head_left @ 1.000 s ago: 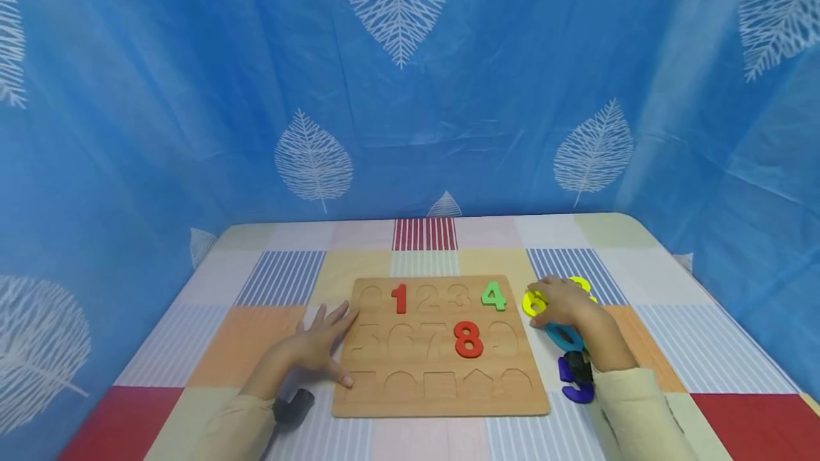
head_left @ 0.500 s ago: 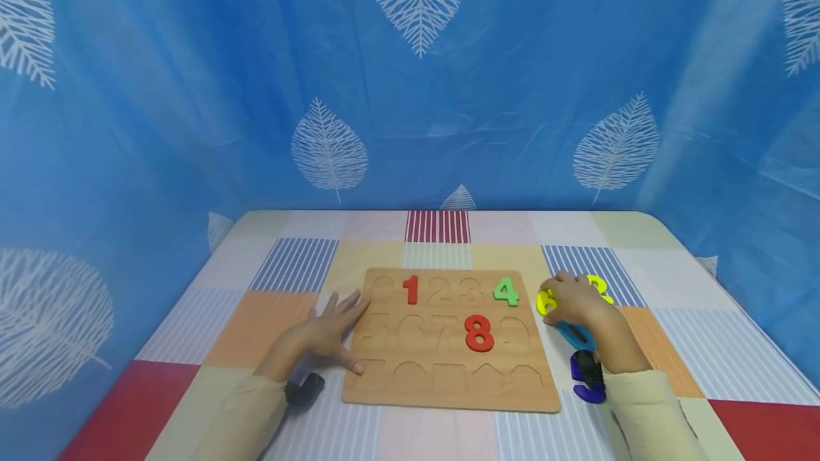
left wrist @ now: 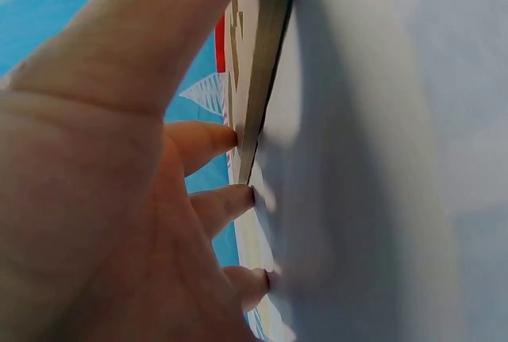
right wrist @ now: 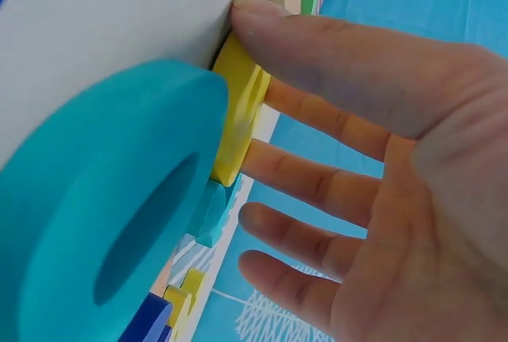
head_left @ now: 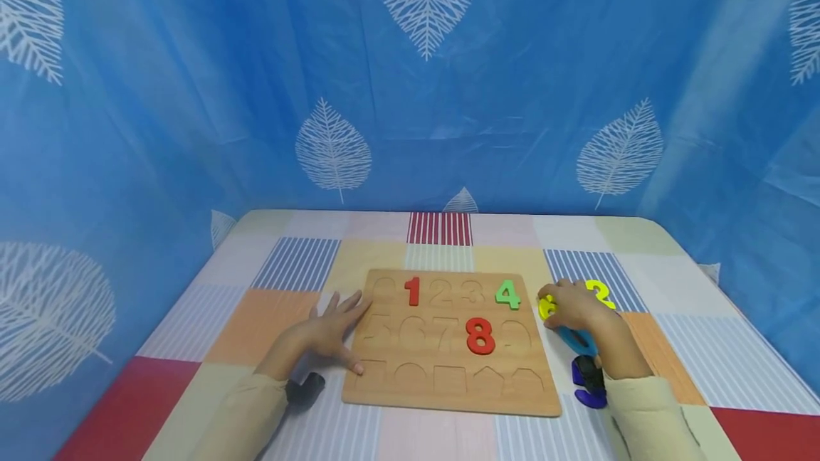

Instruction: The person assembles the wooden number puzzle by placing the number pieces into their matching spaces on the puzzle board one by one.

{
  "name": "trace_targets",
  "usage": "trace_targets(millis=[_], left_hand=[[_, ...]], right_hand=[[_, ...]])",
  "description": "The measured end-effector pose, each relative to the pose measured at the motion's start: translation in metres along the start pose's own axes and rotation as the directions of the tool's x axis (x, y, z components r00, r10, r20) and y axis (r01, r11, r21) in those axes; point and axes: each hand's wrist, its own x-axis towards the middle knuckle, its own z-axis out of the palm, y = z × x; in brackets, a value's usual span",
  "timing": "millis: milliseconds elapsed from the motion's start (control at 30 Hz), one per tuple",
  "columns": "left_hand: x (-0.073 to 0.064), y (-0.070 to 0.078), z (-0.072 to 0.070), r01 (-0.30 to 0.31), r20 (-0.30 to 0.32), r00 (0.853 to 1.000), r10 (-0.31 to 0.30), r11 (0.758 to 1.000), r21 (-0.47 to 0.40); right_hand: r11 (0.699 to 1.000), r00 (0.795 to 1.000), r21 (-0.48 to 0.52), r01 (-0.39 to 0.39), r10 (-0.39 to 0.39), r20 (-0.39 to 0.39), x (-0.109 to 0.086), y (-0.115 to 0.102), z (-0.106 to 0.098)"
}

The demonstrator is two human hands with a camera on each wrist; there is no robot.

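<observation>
The right hand (head_left: 574,306) hides much of the yellow number (right wrist: 236,116) it pinches (digit unclear), just right of the wooden board (head_left: 442,356). That wrist (head_left: 616,343) partly blocks the blue ring (right wrist: 71,199) and purple number (head_left: 592,399); the left hand (head_left: 325,334), fingers spread, touches the board's left edge.

Board (head_left: 426,356) on table (head_left: 378,255), curtain (head_left: 410,155) behind. On board: 1 (head_left: 413,292) in far row, 4 (head_left: 507,295) at that row's right end, 8 (head_left: 480,336) in middle row, right of centre. Left hand (head_left: 327,333) at board's left edge. Right of board: right hand (head_left: 573,304) on loose digit (head_left: 547,307), second digit (head_left: 601,293) to its right, ring piece (head_left: 567,336) nearer, dual-lobed piece (head_left: 591,398) nearest.
</observation>
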Motion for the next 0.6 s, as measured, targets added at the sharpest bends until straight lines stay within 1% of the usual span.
trace_targets(millis=[100,300,433,600], left_hand=[[-0.002,-0.001,0.0,-0.005,-0.006,1.0,0.005,1.0,-0.003],[0.001,0.0,-0.001,-0.012,0.005,1.0,0.012,1.0,0.005],[0.001,0.001,-0.001,0.001,0.011,1.0,-0.001,1.0,0.012],[-0.001,-0.001,-0.001,0.001,0.009,1.0,-0.001,1.0,0.004]], right_hand=[[1.0,1.0,-0.001,0.001,-0.001,-0.014,0.001,-0.001,0.0],[1.0,0.999,0.004,-0.012,0.012,-0.052,-0.003,0.001,-0.001],[0.999,0.995,0.023,0.029,-0.027,-0.101,-0.005,-0.003,-0.006],[0.994,0.983,0.036,0.1,-0.093,-0.16,-0.005,-0.014,-0.01]])
